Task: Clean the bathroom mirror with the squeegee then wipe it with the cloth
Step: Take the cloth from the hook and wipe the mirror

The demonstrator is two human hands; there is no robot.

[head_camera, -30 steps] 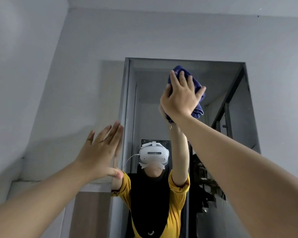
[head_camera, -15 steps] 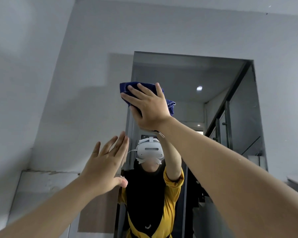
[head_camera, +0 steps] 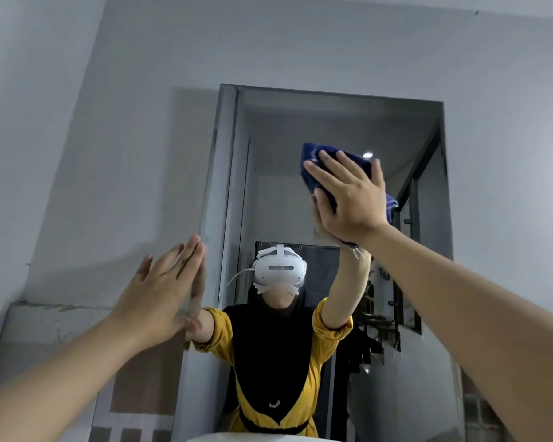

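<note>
The bathroom mirror (head_camera: 406,129) hangs on the grey wall ahead, taller than wide, and reflects a person in a yellow top with a white headset. My right hand (head_camera: 348,199) presses a dark blue cloth (head_camera: 316,154) flat against the glass in its upper right part, fingers spread over the cloth. My left hand (head_camera: 166,288) lies flat with fingers together against the mirror's left edge, holding nothing. No squeegee is in view.
Grey painted wall (head_camera: 300,43) surrounds the mirror. A pale ledge (head_camera: 45,323) sits low on the left wall. A white rounded rim (head_camera: 253,438) shows at the bottom edge. The reflection holds a doorway and a dark glass partition.
My right hand has swept the cloth across the glass from the upper left to the upper right part. My left hand stays at the mirror's left edge.
</note>
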